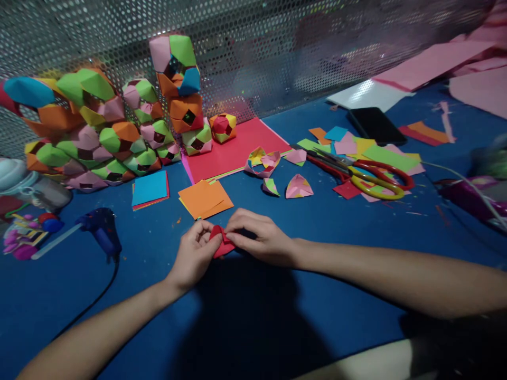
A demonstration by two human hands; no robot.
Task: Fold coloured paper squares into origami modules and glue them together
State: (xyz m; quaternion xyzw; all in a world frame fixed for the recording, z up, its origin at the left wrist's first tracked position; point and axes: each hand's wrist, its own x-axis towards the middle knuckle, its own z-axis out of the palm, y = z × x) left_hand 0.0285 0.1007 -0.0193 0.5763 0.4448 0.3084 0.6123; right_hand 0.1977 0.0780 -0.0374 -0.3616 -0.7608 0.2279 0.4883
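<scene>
A small folded piece of red paper [222, 247] is between my hands, near the middle of the view. My left hand [194, 252] pinches its left side between thumb and fingers. On its right, the fingertips and thumb of my right hand [259, 236] close on the upper edge. Just beyond my hands lies a stack of orange paper squares [206, 199], and a blue-topped stack [150, 189] is to its left. Folded pink pieces [299, 187] and a partly joined pink and yellow paper shape [262, 161] rest farther off to the right.
Joined multicoloured paper shapes [114, 140] stand along the perforated metal back panel [253, 58]. At left is a blue glue gun [101, 229] with its cord. Scissors [372, 177], paper scraps and a black phone [376, 125] lie at right on the blue table [356, 221].
</scene>
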